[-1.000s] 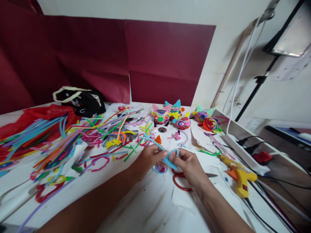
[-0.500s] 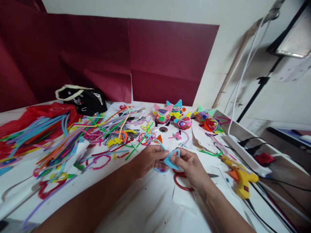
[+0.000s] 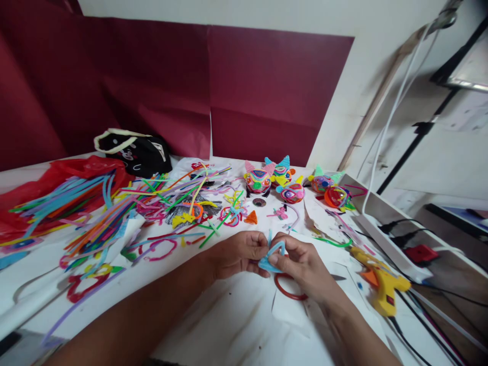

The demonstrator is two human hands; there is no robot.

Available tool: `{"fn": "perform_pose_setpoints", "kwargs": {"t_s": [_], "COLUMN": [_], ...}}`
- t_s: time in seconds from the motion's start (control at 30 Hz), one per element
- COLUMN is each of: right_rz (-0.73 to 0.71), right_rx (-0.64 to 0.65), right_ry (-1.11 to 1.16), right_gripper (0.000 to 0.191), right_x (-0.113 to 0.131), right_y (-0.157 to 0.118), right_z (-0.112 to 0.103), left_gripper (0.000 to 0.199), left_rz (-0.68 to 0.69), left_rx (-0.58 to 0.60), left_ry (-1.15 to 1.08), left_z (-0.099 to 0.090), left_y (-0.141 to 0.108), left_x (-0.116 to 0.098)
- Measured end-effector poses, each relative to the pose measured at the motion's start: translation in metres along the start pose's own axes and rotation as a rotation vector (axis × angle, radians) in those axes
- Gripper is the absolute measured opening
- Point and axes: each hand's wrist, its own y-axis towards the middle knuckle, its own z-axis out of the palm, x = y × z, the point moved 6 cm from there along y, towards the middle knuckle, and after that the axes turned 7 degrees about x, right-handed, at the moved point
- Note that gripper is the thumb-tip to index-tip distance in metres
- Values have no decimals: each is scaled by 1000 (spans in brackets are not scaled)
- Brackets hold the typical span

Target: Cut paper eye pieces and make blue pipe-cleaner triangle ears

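A light blue pipe cleaner [image 3: 272,260], bent into a small triangle-like shape, is between my two hands above the white table. My left hand [image 3: 244,254] pinches its left side between thumb and fingers. On its right side, my right hand [image 3: 297,259] grips it with the thumb pressed against the blue fuzz. A short blue end sticks up between the hands. Red-handled scissors [image 3: 288,295] lie under my right hand, their handle loop and blade tip showing and the middle hidden. An orange fuzzy triangle [image 3: 251,217] rests just beyond my left hand.
Loose pipe cleaners [image 3: 102,218] spread over the left side, some on a red plastic bag [image 3: 57,170]. Several colourful animal-like figures [image 3: 258,180] stand at the back. A yellow glue gun [image 3: 383,284] and a power strip [image 3: 396,254] with cables are at right.
The blue pipe cleaner has turned in my fingers; the loop that hung below my left hand no longer shows, and an end now points up. The view has shifted slightly left.
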Motion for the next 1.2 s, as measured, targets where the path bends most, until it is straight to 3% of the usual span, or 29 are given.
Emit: {"fn": "perform_pose_setpoints", "kwargs": {"t_s": [0.13,0.27,0.37,0.47,0.73,1.2], "right_rz": [-25,-31,-10,9,27,26], "right_rx": [-74,-152,-181,-198,-168,-254], "right_ry": [-81,-130,-124,-121,-165,-185], "right_gripper": [11,13,14,16,17,18], "right_x": [-1,-5,-9,-12,-12,-15], "right_y": [1,1,2,2,1,1], "right_z": [-5,-12,-15,-18,-19,-20], "left_gripper": [32,24,19,19,21,13], "left_rz": [139,254,337,382,375,399], "left_rx": [-127,-324,-397,-408,-438,-461], "left_ry": [104,373,576,652,578,593], "left_z": [-5,-9,-4,0,-6,-9], "left_y": [-1,-7,-12,-14,-11,-10], "left_x": [-11,-25,-32,-32,-26,-24]}}
